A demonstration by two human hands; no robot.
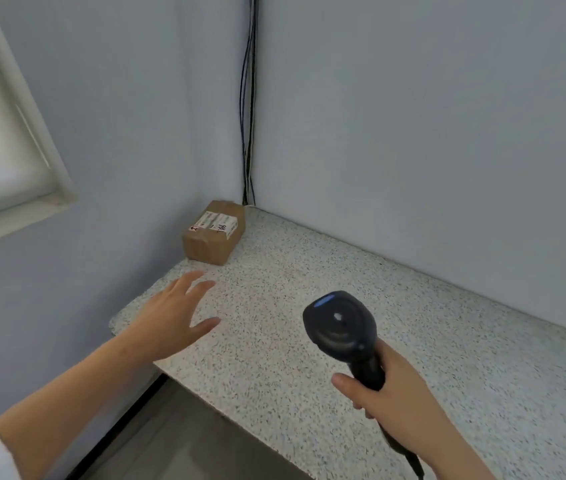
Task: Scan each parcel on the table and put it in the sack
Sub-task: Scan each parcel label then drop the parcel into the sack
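Observation:
A small brown cardboard parcel (pixel 214 232) with a white label on top lies in the far corner of the speckled table (pixel 413 341), against the left wall. My left hand (pixel 174 315) hovers over the table's left edge with fingers spread, a short way in front of the parcel and not touching it. My right hand (pixel 383 386) grips the handle of a black barcode scanner (pixel 342 327), whose head points toward the far corner. No sack is in view.
Grey walls meet behind the table, with black cables (pixel 248 98) running down the corner. A window frame (pixel 14 133) is on the left wall. Grey floor (pixel 177 445) shows below the table's near edge.

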